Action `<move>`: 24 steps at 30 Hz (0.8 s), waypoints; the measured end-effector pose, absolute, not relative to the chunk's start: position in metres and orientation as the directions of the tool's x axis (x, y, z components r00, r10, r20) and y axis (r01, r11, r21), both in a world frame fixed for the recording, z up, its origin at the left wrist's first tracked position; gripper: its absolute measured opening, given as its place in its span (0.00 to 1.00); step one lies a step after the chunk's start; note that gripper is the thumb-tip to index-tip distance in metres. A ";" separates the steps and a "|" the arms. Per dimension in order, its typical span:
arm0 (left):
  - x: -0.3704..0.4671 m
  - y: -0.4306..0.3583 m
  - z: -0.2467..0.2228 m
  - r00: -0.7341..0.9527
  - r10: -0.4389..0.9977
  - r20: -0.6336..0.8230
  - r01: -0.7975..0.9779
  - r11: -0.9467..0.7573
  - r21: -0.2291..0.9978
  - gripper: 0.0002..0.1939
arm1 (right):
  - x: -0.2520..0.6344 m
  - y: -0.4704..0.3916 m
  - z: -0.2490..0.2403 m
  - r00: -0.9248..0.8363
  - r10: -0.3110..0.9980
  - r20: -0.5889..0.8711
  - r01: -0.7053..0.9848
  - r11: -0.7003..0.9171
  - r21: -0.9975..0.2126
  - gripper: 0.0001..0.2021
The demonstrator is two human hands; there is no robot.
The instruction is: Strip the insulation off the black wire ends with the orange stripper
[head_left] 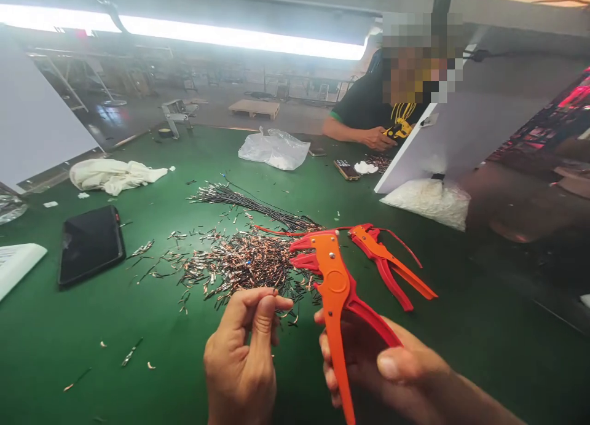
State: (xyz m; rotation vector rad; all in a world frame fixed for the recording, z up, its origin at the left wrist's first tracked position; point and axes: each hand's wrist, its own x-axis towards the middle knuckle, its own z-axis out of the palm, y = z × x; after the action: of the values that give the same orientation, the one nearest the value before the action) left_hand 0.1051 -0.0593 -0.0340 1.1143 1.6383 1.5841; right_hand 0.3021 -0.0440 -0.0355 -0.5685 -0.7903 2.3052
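Observation:
My left hand (pixel 246 351) is closed in a pinch, thumb against index finger, with a tiny dark and copper bit barely showing at the fingertips; what it is cannot be made out. My right hand (pixel 391 363) is wrapped round the handles of an orange and red wire stripper (pixel 335 277), its jaws pointing left and its handles spread. Behind my hands lies a pile of short black and copper wire scraps (pixel 244 262). Beyond the pile rests a bundle of long black wires (pixel 258 205). A second orange and red stripper (pixel 380 256) lies to the right.
A black phone (pixel 91 245) and a white cloth (pixel 115 176) lie at the left. At the back are a clear plastic bag (pixel 274 148), another phone (pixel 345 169) and a person's hand (pixel 378 139) holding a yellow tool. A white panel (pixel 405 145) and filled bag (pixel 431 202) stand right.

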 end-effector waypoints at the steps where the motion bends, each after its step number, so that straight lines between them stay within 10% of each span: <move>1: 0.105 -0.060 -0.034 -0.471 0.875 0.114 0.164 -0.040 0.986 0.10 | 0.299 -0.046 -0.038 -0.712 0.679 -0.180 -0.420 -0.617 -0.665 0.27; 15: 0.109 -0.056 -0.036 -0.448 0.671 0.592 0.661 -0.198 0.724 0.10 | 0.279 -0.060 -0.032 -0.766 0.555 -0.322 -0.192 -0.677 -0.710 0.24; 24: 0.108 -0.057 -0.043 -0.360 0.701 0.616 0.693 -0.241 0.679 0.12 | 0.277 -0.052 -0.039 -0.762 0.609 -0.221 -0.235 -0.578 -0.782 0.23</move>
State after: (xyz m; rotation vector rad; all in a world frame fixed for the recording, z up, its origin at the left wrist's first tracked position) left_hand 0.1084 -0.0567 -0.0435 1.7737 1.9307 1.7180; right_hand 0.2770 -0.0523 -0.0386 -0.6574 -1.0570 2.3317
